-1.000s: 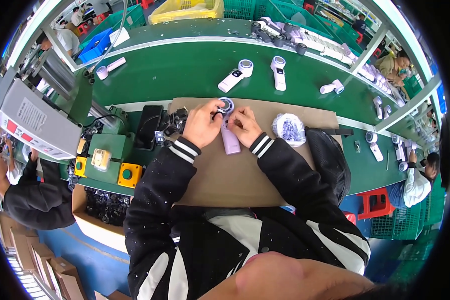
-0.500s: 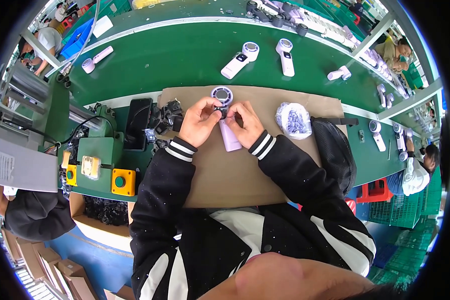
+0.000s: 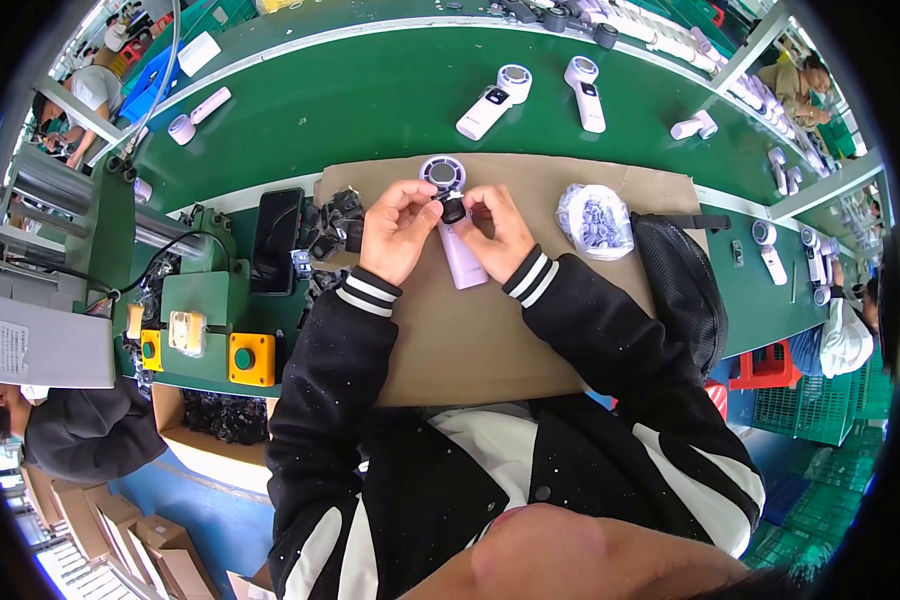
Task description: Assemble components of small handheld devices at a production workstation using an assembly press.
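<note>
A small black part [image 3: 452, 208] is pinched between my two hands, just over a pale purple handheld fan [image 3: 464, 262]. My left hand [image 3: 398, 228] grips it from the left with thumb and forefinger. From the other side, my right hand [image 3: 498, 230] has its fingertips closed on the same part. The fan lies on a brown cardboard sheet [image 3: 490, 350], its round head away from me and its handle toward me. Beyond my left hand sits a pile of small black parts [image 3: 340, 222]; a clear bag of small purplish-grey pieces [image 3: 595, 222] lies to my right.
At left stand a black phone [image 3: 277, 240] and a green machine [image 3: 205, 305] with a yellow button box [image 3: 252, 358]. A black mesh pouch [image 3: 678, 290] lies right. More fans [image 3: 495, 103] rest on the green belt [image 3: 370, 110] ahead. Co-workers sit on both sides.
The black part has turned between my fingers and shows a larger dark face. My hands stay over the fan, and the whole view has shifted slightly.
</note>
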{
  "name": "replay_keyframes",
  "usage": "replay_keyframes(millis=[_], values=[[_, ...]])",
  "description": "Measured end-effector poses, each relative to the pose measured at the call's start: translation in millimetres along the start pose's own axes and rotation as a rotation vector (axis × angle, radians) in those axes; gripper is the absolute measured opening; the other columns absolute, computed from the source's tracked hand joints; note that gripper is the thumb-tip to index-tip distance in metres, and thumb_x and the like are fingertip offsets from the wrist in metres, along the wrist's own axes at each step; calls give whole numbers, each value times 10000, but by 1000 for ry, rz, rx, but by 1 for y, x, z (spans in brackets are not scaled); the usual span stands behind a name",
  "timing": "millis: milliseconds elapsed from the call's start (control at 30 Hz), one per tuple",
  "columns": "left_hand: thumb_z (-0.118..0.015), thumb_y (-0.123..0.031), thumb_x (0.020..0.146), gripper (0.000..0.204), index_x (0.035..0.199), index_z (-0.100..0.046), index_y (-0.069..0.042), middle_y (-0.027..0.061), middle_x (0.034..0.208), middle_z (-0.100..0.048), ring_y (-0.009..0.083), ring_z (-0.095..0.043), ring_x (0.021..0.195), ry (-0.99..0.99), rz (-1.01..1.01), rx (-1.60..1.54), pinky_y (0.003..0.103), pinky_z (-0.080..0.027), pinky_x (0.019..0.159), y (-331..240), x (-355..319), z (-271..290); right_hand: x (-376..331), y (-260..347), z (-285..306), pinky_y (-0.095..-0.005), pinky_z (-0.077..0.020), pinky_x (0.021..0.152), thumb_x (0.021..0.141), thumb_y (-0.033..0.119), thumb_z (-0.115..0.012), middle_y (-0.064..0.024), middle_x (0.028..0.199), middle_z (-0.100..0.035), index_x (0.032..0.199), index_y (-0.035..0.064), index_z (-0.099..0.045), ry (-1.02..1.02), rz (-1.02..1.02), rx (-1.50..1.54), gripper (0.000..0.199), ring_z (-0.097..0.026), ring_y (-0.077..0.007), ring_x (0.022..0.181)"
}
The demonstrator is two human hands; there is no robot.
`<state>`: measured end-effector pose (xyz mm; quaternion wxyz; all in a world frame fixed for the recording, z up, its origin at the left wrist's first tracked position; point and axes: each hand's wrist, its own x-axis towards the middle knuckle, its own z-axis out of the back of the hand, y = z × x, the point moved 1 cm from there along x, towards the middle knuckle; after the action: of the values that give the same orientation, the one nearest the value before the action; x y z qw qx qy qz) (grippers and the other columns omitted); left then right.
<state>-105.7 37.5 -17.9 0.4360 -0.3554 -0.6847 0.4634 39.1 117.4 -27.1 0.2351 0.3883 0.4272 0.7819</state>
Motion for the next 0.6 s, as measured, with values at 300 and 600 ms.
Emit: replay_keyframes(millis=[300,600], values=[[-585,61,850,186,1018,-569,-19,29,896,-592,88,-526,745,27,-31,50,208,-457,700,0,-2,-2,5,10,16,-270,-424,609,829,63,-592,-52,730,-546,841,43,-556,84,-175,144,43,-502,-165,643],[-631,-2,828,115,928,-581,-30,1,718,-573,89,-498,612,-51,-128,269,213,-436,592,5,1,-3,8,4,22,-267,-393,558,870,89,-574,-30,628,-512,779,24,-543,98,-140,-7,116,-451,-139,578]])
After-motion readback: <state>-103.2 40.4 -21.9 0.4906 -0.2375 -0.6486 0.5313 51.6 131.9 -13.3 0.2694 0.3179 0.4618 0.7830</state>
